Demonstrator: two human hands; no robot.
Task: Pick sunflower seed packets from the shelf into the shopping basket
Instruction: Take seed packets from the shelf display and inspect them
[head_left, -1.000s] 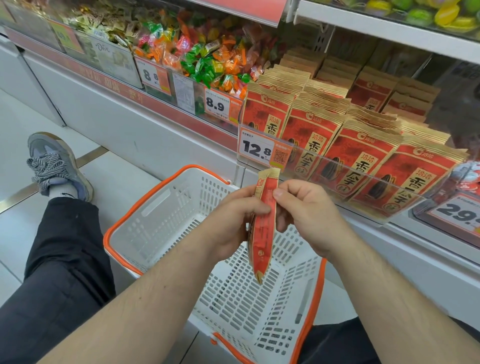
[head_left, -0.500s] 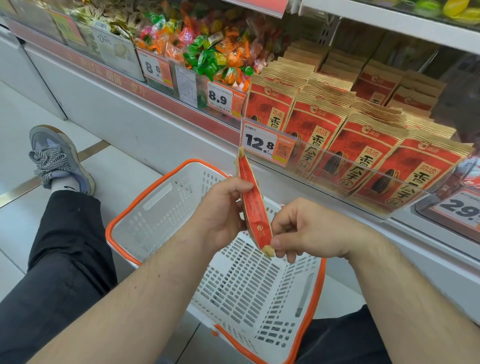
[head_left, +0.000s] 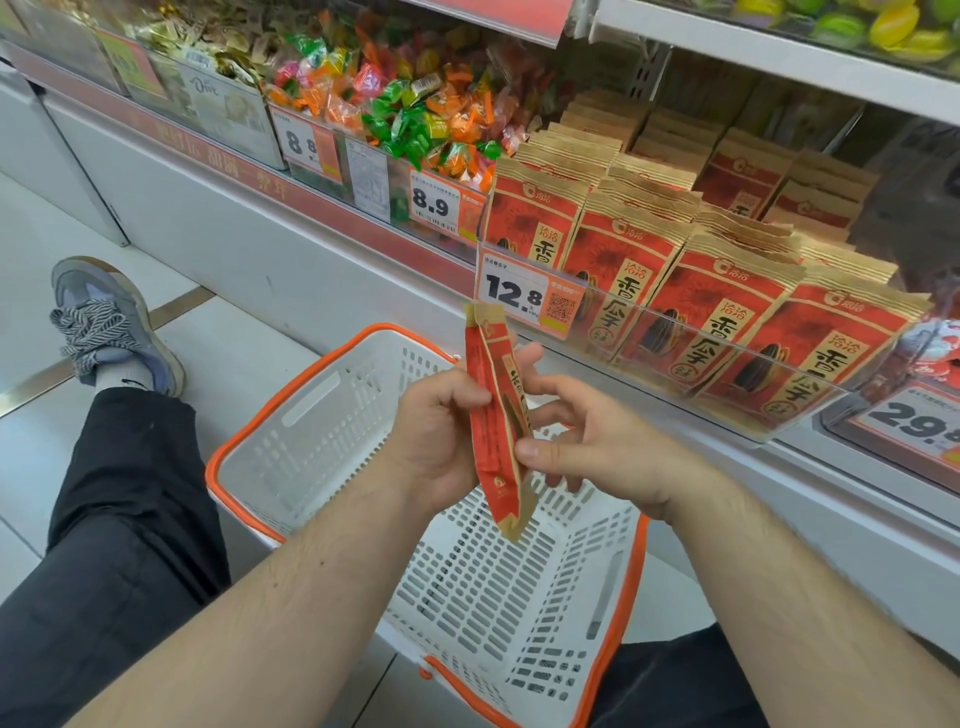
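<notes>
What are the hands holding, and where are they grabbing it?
One sunflower seed packet, seen edge-on over the shopping basket. The left hand grips its middle; the right hand pinches the lower half with its thumb in front.

I am holding a seed packet (head_left: 498, 431) over my open basket (head_left: 332, 395); a clear shelf lip (head_left: 727, 358) is fronting the stocked packets (head_left: 717, 306).
</notes>
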